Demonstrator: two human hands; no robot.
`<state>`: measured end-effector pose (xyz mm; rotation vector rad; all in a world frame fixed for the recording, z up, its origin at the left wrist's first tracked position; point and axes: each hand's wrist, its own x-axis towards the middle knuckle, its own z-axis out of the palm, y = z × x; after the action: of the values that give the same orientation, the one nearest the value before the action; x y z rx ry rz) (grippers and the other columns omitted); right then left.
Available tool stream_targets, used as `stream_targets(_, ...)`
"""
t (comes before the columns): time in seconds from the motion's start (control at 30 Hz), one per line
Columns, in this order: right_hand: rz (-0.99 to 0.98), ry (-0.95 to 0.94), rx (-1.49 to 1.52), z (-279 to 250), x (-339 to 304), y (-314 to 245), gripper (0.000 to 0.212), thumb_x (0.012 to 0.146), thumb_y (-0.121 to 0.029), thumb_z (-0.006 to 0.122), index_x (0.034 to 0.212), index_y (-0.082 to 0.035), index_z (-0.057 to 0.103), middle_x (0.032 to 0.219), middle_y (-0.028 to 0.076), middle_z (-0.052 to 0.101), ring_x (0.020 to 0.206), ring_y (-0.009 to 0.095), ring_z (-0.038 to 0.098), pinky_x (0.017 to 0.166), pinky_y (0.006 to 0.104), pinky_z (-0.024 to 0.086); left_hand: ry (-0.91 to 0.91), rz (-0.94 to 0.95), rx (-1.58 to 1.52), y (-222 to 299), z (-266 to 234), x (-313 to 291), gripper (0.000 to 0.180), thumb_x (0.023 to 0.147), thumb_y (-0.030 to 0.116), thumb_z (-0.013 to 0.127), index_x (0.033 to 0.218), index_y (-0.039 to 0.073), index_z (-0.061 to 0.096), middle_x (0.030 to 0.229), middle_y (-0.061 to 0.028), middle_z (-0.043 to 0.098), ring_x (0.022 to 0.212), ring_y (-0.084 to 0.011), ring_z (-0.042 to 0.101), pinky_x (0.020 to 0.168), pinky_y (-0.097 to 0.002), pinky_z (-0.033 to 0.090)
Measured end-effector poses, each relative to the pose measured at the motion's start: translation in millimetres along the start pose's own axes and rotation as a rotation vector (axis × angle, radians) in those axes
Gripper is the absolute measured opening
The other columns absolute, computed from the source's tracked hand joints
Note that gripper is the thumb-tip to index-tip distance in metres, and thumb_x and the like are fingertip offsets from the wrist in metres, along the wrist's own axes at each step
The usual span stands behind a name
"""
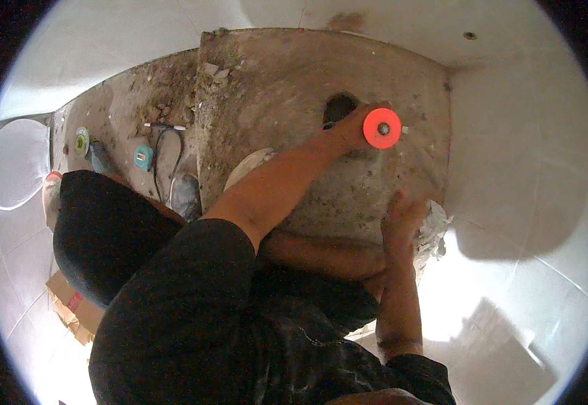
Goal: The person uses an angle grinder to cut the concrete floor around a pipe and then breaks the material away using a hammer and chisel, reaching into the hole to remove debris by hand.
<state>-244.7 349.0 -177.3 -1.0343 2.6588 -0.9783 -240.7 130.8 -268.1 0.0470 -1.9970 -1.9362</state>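
My left hand (pixel 356 129) reaches out over the dirty floor, its fingers wrapped beneath a round orange guard (pixel 373 137) with a grey metal knob in its middle. It looks like a chisel with a hand guard, seen end-on from above. The shaft below is hidden. Just left of that hand is a dark hole (pixel 340 108) in the floor. Nearer to me, my right hand (pixel 404 214) looks closed and slightly blurred; what it holds, if anything, cannot be made out. Beside it lies crumpled pale plastic (pixel 434 231).
Pale tiled walls (pixel 516 135) close in on the right and far side. On the left floor lie a teal tape measure (pixel 143 157), a dark cable (pixel 157 156), a greenish disc (pixel 81 142) and rubble (pixel 216 70). A cardboard box (pixel 71 300) stands behind my left knee.
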Motion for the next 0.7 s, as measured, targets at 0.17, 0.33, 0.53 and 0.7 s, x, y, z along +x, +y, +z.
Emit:
stream_targets(0.17,0.100,-0.021,-0.065,-29,3,-22,0.029,0.099,-0.026,0.054,0.098,0.002,0.057,0.063,0.010,0.053,0.054,0.022,0.051,0.055,0.0368,0.045,-0.018,0.176,0.245,5,-7,-5,0.036,0.078,0.018,0.078,0.109,0.006,0.064,0.107,-0.0086,0.068,0.102,-0.0207,0.065,0.090,-0.0361,0.051)
stream_targets(0.33,0.453,0.023,0.821,-31,-14,20,0.037,0.100,-0.029,0.053,0.114,0.006,0.054,0.079,0.015,0.059,0.071,0.026,0.058,0.065,0.0412,0.048,0.204,0.211,0.159,2,13,-20,0.032,0.073,0.022,0.080,0.098,0.007,0.066,0.098,-0.0117,0.067,0.091,-0.0303,0.065,0.081,-0.0398,0.052)
stream_targets(0.53,0.047,-0.002,-0.027,-19,6,-28,0.044,0.100,-0.033,0.049,0.121,0.006,0.053,0.112,0.026,0.061,0.099,0.040,0.059,0.083,0.0457,0.047,0.274,0.207,0.139,-15,17,-33,0.036,0.077,0.019,0.078,0.108,0.007,0.064,0.110,-0.0118,0.066,0.104,-0.0272,0.063,0.088,-0.0384,0.051)
stream_targets(0.7,0.101,0.128,-0.299,-12,42,40,0.043,0.098,-0.033,0.051,0.118,0.005,0.057,0.116,0.028,0.059,0.105,0.043,0.058,0.090,0.0466,0.046,0.594,0.316,0.367,46,-41,4,0.025,0.085,0.016,0.071,0.106,0.005,0.065,0.107,-0.0094,0.067,0.102,-0.0231,0.064,0.090,-0.0387,0.051)
